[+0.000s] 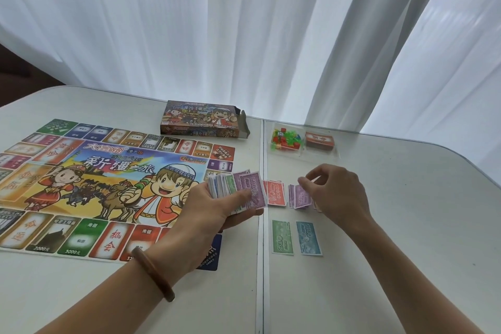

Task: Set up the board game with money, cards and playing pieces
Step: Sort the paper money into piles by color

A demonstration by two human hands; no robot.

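Holding money stack (236, 189) in left grip (210, 210), right grip (336, 190) pinching purple notes (300, 198)

Setting: an indoor domestic room, probably a living area. Indicators: a white folding table (379, 238) with a centre seam, full-length sheer white curtains (244, 22) backlit by daylight, and a printed board game mat (108, 171) spread on the tabletop.

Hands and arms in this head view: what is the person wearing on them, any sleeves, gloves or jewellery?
The left hand and right hand are ungloved, and both forearms are bare, with no sleeves in view. The left wrist carries one smooth, rounded brown bangle that looks like wood. The right wrist carries nothing, and no rings show.
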